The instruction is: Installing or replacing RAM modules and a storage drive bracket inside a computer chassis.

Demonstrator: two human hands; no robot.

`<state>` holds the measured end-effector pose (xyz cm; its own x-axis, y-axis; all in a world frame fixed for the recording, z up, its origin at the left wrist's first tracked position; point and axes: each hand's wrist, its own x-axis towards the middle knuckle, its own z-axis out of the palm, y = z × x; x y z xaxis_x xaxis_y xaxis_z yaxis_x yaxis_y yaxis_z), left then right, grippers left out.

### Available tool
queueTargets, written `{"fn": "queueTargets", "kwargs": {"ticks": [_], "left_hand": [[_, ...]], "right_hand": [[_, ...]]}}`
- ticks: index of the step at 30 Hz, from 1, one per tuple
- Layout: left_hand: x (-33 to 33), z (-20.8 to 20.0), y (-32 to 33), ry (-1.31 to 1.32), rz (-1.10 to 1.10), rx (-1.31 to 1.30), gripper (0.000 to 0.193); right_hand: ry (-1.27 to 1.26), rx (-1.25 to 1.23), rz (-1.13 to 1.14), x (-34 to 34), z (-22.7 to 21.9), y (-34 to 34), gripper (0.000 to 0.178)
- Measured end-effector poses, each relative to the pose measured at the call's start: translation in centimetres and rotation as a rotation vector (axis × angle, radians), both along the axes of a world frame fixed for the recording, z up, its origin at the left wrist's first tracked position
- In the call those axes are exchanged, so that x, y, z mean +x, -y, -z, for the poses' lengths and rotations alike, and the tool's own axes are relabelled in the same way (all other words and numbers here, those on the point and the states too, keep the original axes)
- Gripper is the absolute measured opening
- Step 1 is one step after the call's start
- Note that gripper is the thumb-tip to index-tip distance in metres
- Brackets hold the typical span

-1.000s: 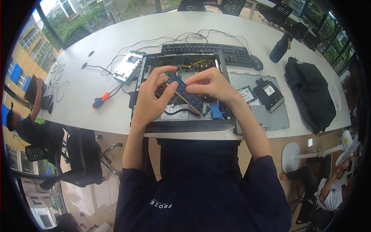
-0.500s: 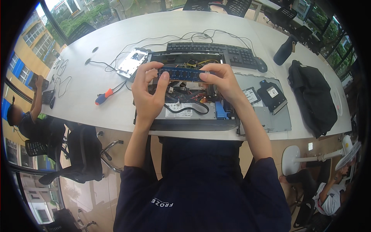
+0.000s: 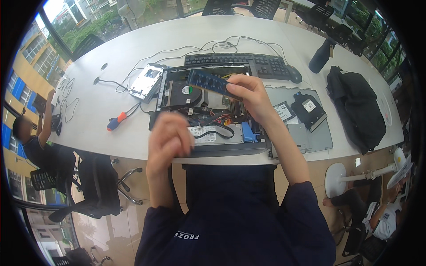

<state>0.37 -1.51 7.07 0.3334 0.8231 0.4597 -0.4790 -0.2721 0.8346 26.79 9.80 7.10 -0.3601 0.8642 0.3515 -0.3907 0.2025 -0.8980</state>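
Note:
My right hand (image 3: 251, 95) pinches one end of a blue memory module (image 3: 208, 84), a long thin board with chips. It is held tilted above an opened desktop computer case (image 3: 226, 148). My left hand (image 3: 168, 139) is blurred by motion over the near left corner of the case, apart from the module; what its fingers do is smeared. Inside the case a round black fan (image 3: 185, 95) shows at the left. Dark cables, coloured wires, a labelled silver power supply (image 3: 206, 134) and a blue plastic latch (image 3: 249, 132) fill the near part.
Left of the case lie a metal drive bracket (image 3: 147, 83) and an orange-blue screwdriver (image 3: 116, 121). Behind are a keyboard (image 3: 235, 62) and mouse (image 3: 293, 74). On the right a metal cover panel (image 3: 313, 137) carries two drives, beside a black bag (image 3: 357, 106) and a dark bottle (image 3: 321, 55).
My left hand has let go of the memory module and moved down toward me. The module, now held by my right hand alone, has turned so its right end sits lower.

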Motion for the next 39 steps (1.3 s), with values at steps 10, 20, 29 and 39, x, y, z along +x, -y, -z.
{"fn": "queueTargets", "kwargs": {"ticks": [10, 20, 29, 39], "left_hand": [[12.5, 10.2, 1.8, -0.293, 1.739, -0.490, 0.042], [13.7, 11.9, 1.1, -0.649, 0.927, -0.041, 0.025], [11.4, 9.2, -0.3, -0.413, 0.782, -0.221, 0.039], [8.3, 7.2, -1.9, -0.616, 0.789, -0.260, 0.034]], "right_hand": [[-0.172, -0.411, 0.096, 1.4, -1.3, -1.3, 0.020], [0.099, -0.280, 0.153, 3.4, -0.9, -2.0, 0.022], [0.314, -0.186, 0.220, 4.5, -1.7, -1.8, 0.019], [-0.082, -0.403, 0.368, 8.0, -0.5, -4.7, 0.021]]}}
